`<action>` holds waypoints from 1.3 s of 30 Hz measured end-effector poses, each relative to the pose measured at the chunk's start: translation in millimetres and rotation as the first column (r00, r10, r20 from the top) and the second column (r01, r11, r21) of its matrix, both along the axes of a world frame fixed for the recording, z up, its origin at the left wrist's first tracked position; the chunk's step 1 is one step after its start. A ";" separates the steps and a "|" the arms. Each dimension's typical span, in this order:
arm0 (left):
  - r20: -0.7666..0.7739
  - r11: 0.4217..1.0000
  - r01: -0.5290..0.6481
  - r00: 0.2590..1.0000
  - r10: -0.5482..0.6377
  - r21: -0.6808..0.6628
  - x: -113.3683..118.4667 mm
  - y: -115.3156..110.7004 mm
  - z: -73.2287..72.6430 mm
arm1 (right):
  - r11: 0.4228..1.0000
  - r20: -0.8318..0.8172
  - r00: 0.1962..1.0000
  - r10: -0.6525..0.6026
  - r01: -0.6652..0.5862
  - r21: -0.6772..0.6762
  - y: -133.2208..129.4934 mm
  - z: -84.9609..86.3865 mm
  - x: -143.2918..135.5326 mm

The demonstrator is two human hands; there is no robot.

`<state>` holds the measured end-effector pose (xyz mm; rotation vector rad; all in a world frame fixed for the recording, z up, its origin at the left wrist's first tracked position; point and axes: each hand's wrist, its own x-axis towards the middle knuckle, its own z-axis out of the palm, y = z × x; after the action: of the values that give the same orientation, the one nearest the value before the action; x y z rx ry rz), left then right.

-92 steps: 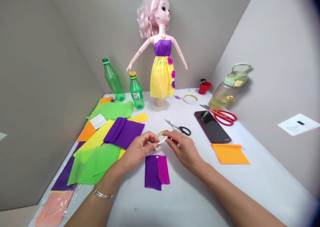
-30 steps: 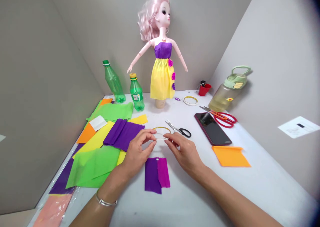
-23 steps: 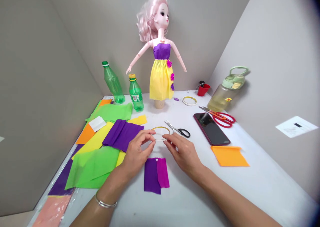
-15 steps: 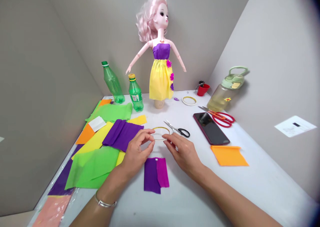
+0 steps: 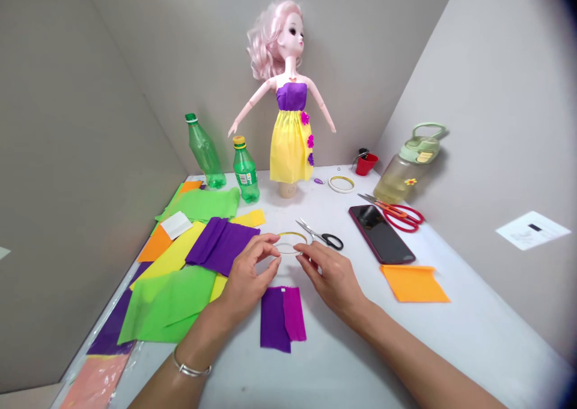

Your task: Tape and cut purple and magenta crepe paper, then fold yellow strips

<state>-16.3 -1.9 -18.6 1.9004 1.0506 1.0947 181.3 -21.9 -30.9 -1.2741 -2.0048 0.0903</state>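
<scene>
Between my two hands is a thin roll of tape (image 5: pixel 294 235), a narrow ring with a yellow inner side. The fingertips of my left hand (image 5: pixel 249 274) close on its left edge. My right hand (image 5: pixel 333 275) pinches the ring's near right edge with fingers bent. Below the hands lie a purple paper strip (image 5: pixel 274 322) and a magenta strip (image 5: pixel 295 316), overlapping, with a small white piece at their top. Just behind the ring, small black-handled scissors (image 5: pixel 331 239) lie partly spread.
A doll (image 5: pixel 291 145) in a purple and yellow dress stands at the back. Two green bottles (image 5: pixel 246 175) are left of it. Coloured paper sheets (image 5: pixel 171 307) cover the left side. A phone (image 5: pixel 381 232), red-handled scissors (image 5: pixel 401 217), another tape roll (image 5: pixel 341 184) and a water bottle (image 5: pixel 401 172) are right.
The whole view has shifted slightly, so everything sits a little lower. Both hands keep their hold on the tape roll, with hardly any other movement.
</scene>
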 end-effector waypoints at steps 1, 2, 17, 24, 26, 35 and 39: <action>-0.005 1.000 -0.008 1.000 0.008 0.007 0.4 0.0 -0.2 | 1.000 0.010 1.000 -0.002 0.001 0.007 0.0 -0.6 -0.2; -0.010 1.000 -0.017 1.000 0.017 0.014 0.8 0.1 -0.4 | 1.000 0.019 1.000 -0.003 0.003 0.014 0.0 -1.2 -0.4; -0.039 0.997 -0.065 0.997 0.066 0.040 0.2 1.9 1.5 | 1.000 0.019 1.000 -0.004 0.003 0.031 1.3 -4.3 -1.7; 0.013 0.995 -0.045 0.999 0.047 -0.093 1.9 2.0 3.3 | 0.999 0.029 1.000 -0.005 0.003 0.045 0.6 -3.7 -1.2; 0.060 0.988 -0.019 0.998 0.028 -0.153 1.4 3.1 2.9 | 0.999 0.029 1.000 -0.010 0.009 0.048 0.6 -2.7 -1.0; 0.210 0.896 0.126 0.977 -0.038 -0.426 0.0 7.3 8.3 | 0.998 0.033 0.999 -0.013 0.011 0.058 0.8 2.6 0.8; 0.245 0.884 0.145 0.969 -0.036 -0.444 0.6 7.7 8.0 | 1.000 0.022 1.000 0.004 -0.004 0.025 -0.2 4.7 1.0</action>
<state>-15.7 5.8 -10.6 1.3926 0.9728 0.8896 182.3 -22.1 -26.2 -1.2602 -2.0211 0.0526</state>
